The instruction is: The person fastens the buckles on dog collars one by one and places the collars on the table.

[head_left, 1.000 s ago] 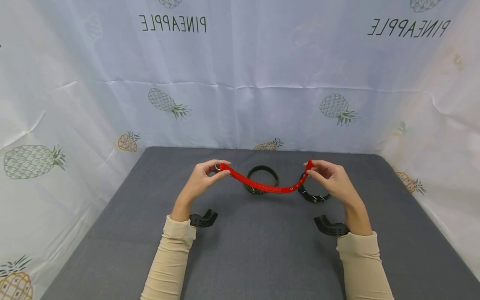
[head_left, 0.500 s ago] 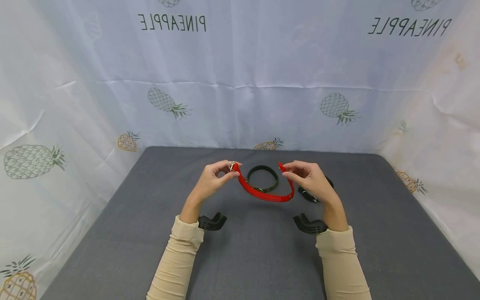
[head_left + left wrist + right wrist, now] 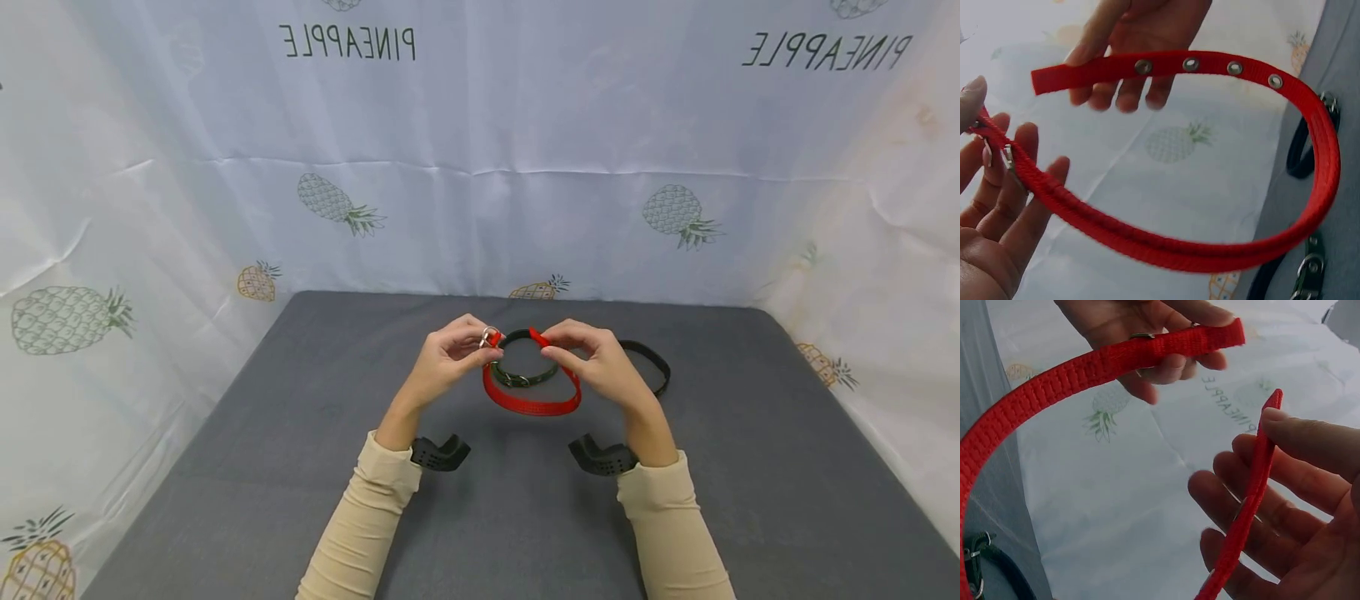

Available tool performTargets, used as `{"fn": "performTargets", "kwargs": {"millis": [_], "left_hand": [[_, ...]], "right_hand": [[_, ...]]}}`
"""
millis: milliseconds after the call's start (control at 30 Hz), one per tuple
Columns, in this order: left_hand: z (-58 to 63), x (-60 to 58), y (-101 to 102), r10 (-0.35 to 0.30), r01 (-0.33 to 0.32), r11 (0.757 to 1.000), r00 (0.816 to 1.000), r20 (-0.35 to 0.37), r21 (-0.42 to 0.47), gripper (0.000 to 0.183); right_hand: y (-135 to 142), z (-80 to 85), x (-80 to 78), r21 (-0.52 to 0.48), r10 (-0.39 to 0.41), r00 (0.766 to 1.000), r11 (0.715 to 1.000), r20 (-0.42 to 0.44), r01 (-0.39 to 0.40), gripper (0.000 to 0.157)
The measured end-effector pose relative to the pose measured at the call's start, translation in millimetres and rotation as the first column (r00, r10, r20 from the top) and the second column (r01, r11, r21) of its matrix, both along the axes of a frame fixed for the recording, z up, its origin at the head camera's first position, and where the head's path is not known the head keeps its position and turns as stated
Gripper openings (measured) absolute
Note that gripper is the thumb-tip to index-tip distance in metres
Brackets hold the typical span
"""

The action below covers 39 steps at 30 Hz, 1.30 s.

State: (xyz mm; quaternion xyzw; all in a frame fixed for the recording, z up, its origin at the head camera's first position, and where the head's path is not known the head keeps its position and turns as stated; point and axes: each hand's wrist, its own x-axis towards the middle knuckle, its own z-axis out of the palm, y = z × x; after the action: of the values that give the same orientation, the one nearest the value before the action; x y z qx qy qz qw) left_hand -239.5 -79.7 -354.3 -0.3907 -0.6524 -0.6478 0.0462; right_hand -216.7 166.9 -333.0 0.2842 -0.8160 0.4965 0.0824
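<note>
A red pet collar hangs in a U between my two hands above the table. My left hand pinches its buckle end, where a metal ring shows. With thumb and fingers my right hand pinches the free tip, whose strap carries several metal eyelets. The two ends face each other, a short gap apart. Behind the red loop a dark green collar lies buckled in a ring. A black collar rests to the right, partly hidden by my right hand.
The grey table reaches back to a white curtain printed with pineapples, which also hangs at both sides. Each wrist wears a black camera mount below the hand.
Both hands have come closer together, the right moving left and the left moving right. The red collar has gone from a shallow sag to a nearly closed loop.
</note>
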Motion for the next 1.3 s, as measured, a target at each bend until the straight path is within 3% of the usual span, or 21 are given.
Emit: {"fn": "performTargets", "kwargs": {"millis": [100,167,333,467,667,967,1300], "left_hand": [[-0.4,1.9,3.4,-0.062,0.061,0.996,0.998,0.005,0.061,0.034],[-1.3,2.8,5.7,-0.112,0.109,0.988,0.994,0.019,0.105,0.028],[-3.2,3.0,11.4,-0.153,0.153,0.975,0.988,-0.015,0.164,0.014],[-3.1,4.1,13.7,-0.091,0.093,0.981,0.996,-0.017,0.168,0.020],[-3.3,5.5,12.8,0.044,-0.044,0.998,0.999,0.007,0.043,0.042],[-1.4,5.0,12.7,0.110,-0.119,0.988,0.990,-0.090,-0.099,0.019],[0.0,6.8,13.9,0.156,-0.186,0.962,0.975,-0.156,-0.201,0.018]], "right_hand": [[-3.1,1.7,2.6,-0.040,0.032,0.999,0.999,0.040,-0.031,0.020],[-4.3,1.9,3.4,-0.099,0.056,0.997,0.994,0.050,-0.051,0.023],[-7.0,0.0,3.0,-0.217,0.072,0.997,0.974,-0.008,-0.072,0.026],[-9.7,0.3,4.1,-0.210,0.028,0.999,0.977,-0.042,-0.036,0.023],[-12.8,4.2,8.3,-0.177,0.002,0.999,0.984,-0.044,-0.010,0.021],[-12.0,7.8,13.4,-0.122,0.011,1.000,0.992,-0.025,-0.014,0.020],[-9.0,8.4,14.4,-0.035,0.032,0.997,0.999,-0.066,-0.034,0.015]]}}
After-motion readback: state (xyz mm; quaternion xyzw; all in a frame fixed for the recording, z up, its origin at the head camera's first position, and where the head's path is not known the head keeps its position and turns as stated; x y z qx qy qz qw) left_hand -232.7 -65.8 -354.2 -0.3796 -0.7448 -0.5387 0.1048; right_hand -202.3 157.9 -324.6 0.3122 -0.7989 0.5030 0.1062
